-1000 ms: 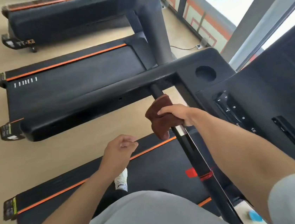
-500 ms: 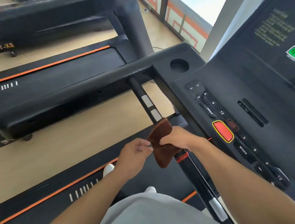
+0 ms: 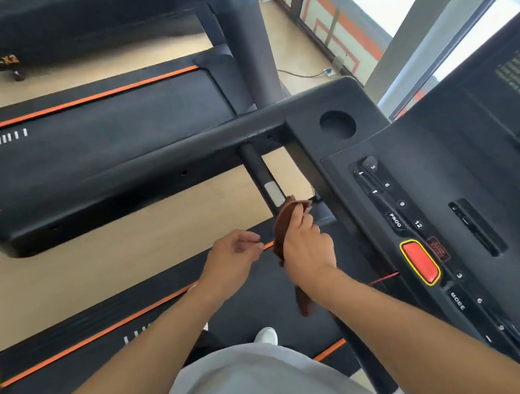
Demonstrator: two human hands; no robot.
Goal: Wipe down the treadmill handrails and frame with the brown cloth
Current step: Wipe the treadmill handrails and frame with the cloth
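The brown cloth is bunched in my right hand, just below the silver pulse sensor on the thin black front handrail. A loose end of the cloth hangs under my right wrist. My left hand hovers just left of the cloth, fingers loosely curled, holding nothing. The thick black side handrail runs left from the console frame. My hand hides whether the cloth touches the thin rail.
The console panel with buttons and a red stop key lies to the right. The treadmill belt and my shoe are below. More treadmills stand to the left, windows at the upper right.
My right hand slid the cloth down the thin rail, then back up toward the sensor. My left hand came up, touched the cloth, and has since let go.
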